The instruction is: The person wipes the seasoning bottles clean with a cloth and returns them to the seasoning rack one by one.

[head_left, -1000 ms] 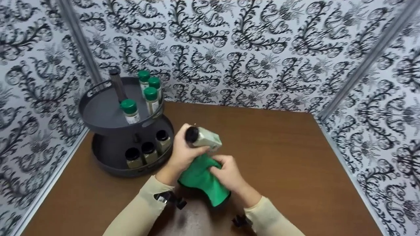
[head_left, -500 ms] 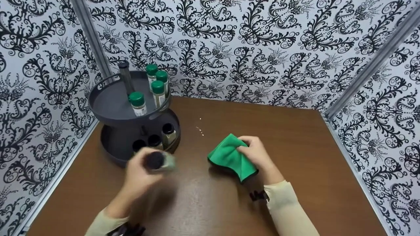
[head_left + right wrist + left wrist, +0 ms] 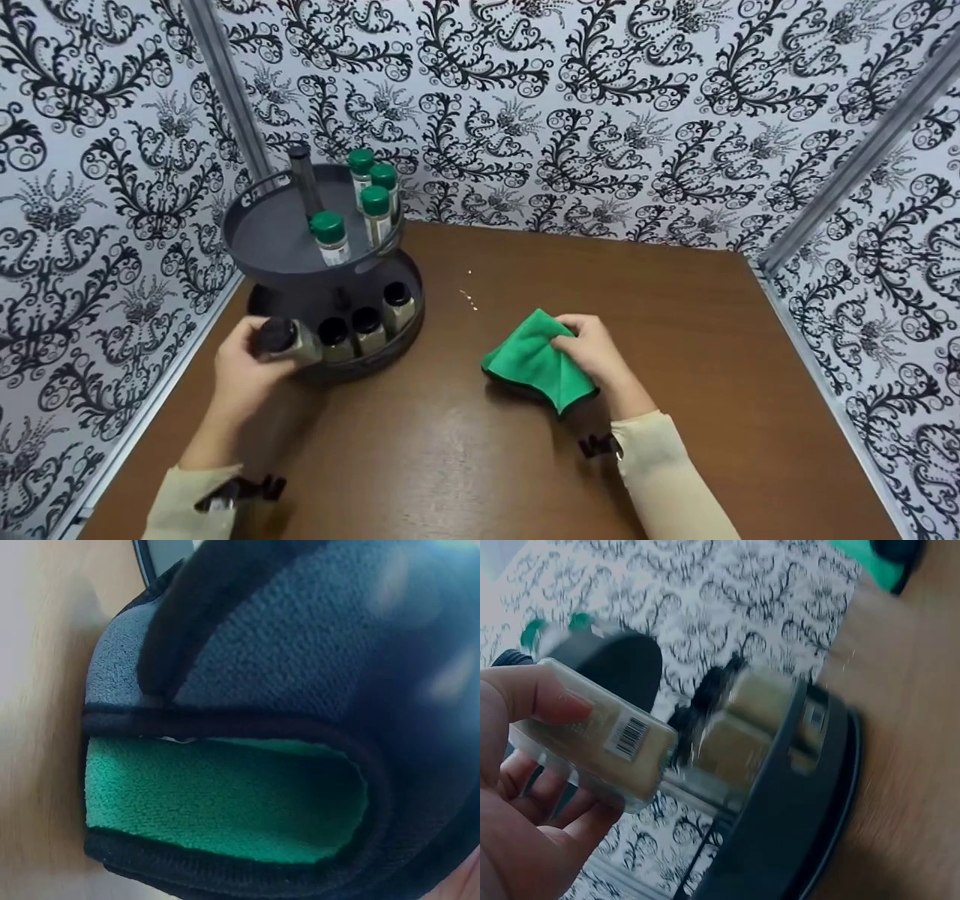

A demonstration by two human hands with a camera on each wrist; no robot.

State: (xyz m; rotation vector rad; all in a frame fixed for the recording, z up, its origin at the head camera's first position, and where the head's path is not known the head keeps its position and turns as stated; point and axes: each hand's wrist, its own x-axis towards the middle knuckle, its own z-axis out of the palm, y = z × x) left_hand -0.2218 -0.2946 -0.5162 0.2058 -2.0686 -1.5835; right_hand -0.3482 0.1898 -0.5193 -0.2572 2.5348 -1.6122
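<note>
In my left hand (image 3: 241, 367) I grip a clear spice jar (image 3: 604, 739) with a black lid and tan contents, fingers and thumb round its sides. It is tilted, beside the front left of the lower tier (image 3: 386, 352) of a dark grey two-tier stand. Along that tier's front stand black-lidded jars (image 3: 367, 330) of a similar kind. My right hand (image 3: 596, 356) pinches a folded green cloth (image 3: 529, 356) over the table at centre right. Black edging and a grey underside of the cloth (image 3: 210, 795) fill the right wrist view.
On the stand's upper tier (image 3: 262, 244) are several green-capped jars (image 3: 376, 214) and a tall dark tube (image 3: 306, 184). Small pale crumbs (image 3: 469, 298) lie on the brown table (image 3: 637, 292) right of the stand. Patterned walls (image 3: 525, 112) enclose the table's back and sides.
My left hand has carried the jar away from the cloth, leftward to the stand. My right hand has moved right with the cloth, and the crumbs have come into view.
</note>
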